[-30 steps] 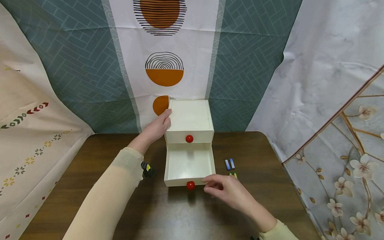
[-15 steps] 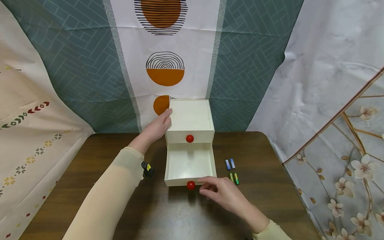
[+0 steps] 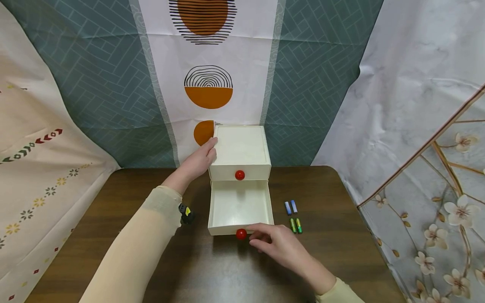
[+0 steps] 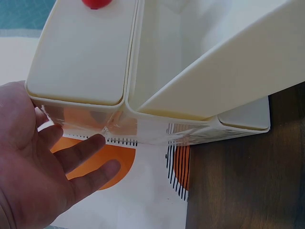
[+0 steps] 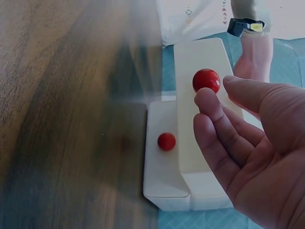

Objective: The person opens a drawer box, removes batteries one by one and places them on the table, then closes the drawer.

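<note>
Nearest, over the dark brown wood-grain table (image 3: 212, 273), the person's right hand (image 3: 282, 249), in a pale yellow sleeve (image 3: 339, 292), has its fingers loosely bent, with thumb and fingertips apart beside a round, glossy red knob (image 3: 241, 234); whether a fingertip touches it cannot be told. That knob sits on the front of a white rectangular drawer (image 3: 223, 230), pulled out from the middle of a small white three-drawer cabinet (image 3: 240, 145). Below it, the right wrist view shows a closed white bottom drawer (image 5: 164, 174) with its own red knob (image 5: 166, 141). To the right of the open drawer lie two slim green cylindrical batteries (image 3: 296, 226) side by side, and just beyond them two blue-and-white cylindrical batteries (image 3: 291, 207). Farther off, the closed white top drawer (image 3: 223, 172) bears another red knob (image 3: 239, 175). The left hand (image 3: 197, 163) rests against the cabinet's upper left side, thumb at the top edge, other fingers relaxed and spread. Behind stands a teal brick-patterned cloth (image 3: 318, 84) with a white central panel (image 3: 248, 84).
</note>
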`<action>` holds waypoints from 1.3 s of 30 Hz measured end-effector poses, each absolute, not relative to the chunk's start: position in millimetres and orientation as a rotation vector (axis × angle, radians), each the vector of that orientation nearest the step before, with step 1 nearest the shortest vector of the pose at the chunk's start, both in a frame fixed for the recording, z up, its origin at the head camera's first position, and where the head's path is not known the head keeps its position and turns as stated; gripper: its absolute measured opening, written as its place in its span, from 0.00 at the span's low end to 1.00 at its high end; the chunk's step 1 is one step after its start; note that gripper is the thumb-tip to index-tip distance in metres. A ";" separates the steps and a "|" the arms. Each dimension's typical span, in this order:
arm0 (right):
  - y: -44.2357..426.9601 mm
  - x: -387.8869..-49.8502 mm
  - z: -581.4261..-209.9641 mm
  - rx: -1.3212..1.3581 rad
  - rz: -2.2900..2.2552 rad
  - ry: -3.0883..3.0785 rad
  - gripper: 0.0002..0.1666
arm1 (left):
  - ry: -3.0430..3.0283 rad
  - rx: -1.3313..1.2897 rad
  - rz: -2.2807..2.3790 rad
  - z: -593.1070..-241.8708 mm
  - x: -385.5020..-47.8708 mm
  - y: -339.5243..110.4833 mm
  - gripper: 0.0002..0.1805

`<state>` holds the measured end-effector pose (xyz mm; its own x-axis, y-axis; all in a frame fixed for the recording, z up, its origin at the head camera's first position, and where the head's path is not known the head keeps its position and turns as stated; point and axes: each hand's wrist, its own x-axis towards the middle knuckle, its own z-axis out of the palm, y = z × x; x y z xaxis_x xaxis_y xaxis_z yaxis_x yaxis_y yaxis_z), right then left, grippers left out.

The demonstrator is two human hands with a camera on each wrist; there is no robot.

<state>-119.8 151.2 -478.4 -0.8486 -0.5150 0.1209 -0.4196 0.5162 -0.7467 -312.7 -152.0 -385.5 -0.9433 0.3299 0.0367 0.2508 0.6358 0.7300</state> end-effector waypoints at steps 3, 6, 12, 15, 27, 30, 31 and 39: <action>149.9 -120.1 -479.5 -0.818 -1.252 2.626 0.21 | 2.752 0.484 1.202 -385.6 -312.8 -152.0 0.35; 148.5 -119.9 -481.0 -0.825 -1.260 2.628 0.21 | 2.755 0.483 1.199 -385.4 -312.3 -151.6 0.35; 145.4 -120.0 -484.3 -0.847 -1.254 2.651 0.20 | 2.753 0.484 1.202 -384.4 -310.6 -151.1 0.35; 143.5 -120.7 -486.2 -0.845 -1.248 2.656 0.20 | 2.747 0.488 1.214 -384.6 -310.7 -151.4 0.35; 132.6 -115.0 -497.0 -0.789 -1.372 2.728 0.17 | 2.747 0.488 1.218 -384.3 -310.8 -151.2 0.35; 129.5 -113.3 -499.7 -0.776 -1.384 2.767 0.17 | 2.749 0.485 1.214 -384.4 -310.7 -151.3 0.35; 128.6 -112.9 -500.7 -0.774 -1.394 2.774 0.17 | 2.751 0.484 1.212 -384.5 -310.7 -151.2 0.35; 122.8 -112.0 -506.3 -0.759 -1.423 2.880 0.16 | 2.747 0.470 1.209 -386.0 -311.8 -151.8 0.36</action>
